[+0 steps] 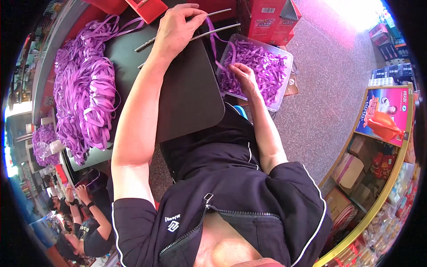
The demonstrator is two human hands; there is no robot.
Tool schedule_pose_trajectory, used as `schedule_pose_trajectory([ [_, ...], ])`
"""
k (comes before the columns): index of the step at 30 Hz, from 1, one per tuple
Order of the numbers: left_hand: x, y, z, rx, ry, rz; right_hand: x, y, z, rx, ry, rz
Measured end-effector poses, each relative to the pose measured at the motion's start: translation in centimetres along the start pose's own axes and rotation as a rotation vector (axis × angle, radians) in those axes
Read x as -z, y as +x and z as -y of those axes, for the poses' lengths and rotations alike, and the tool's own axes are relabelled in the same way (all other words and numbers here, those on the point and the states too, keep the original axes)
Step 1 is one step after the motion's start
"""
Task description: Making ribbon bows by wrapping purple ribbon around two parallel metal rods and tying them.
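Left grip (177,32) was closed to a pinch near the top of the view, fingertips together on one end of a purple ribbon (213,45). Right grip (245,79) was also narrow, with thumb and fingers drawn together on the ribbon's lower stretch, so that the strip hung in a loose bend between the two hands. Two slim metal rods (219,32) ran slantwise by the left hand, one passing under it; whether that hand touched them I could not tell. Just below the right hand stood a clear plastic bin (287,74), filled with a tangle of purple strips (262,55). Beneath the left forearm spread a dark desk (191,104), and along its left side lay a large heap of purple ribbon (84,98), looped and folded over itself. Red boxes (267,24) rose beyond the bin, with speckled floor (320,89) to the right. Farther out, an orange bag (383,126) hung by a shelf (362,155), and at lower left another person (95,227) held both hands raised
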State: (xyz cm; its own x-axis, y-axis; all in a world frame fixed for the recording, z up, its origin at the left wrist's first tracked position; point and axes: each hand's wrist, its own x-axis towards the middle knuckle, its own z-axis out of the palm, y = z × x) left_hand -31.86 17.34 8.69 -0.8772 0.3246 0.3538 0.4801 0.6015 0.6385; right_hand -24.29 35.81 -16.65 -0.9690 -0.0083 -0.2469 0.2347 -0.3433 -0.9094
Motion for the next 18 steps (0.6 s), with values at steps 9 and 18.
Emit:
schedule_pose_trajectory([
  [9,0.0,0.1,0.3,-0.001,0.055,-0.026,1.2,3.1,-0.2,0.235,-0.797,-0.403],
  [18,0.1,0.0,0.1,-0.017,0.007,-0.014,-0.1,3.2,-3.5,0.249,-0.696,-0.297],
])
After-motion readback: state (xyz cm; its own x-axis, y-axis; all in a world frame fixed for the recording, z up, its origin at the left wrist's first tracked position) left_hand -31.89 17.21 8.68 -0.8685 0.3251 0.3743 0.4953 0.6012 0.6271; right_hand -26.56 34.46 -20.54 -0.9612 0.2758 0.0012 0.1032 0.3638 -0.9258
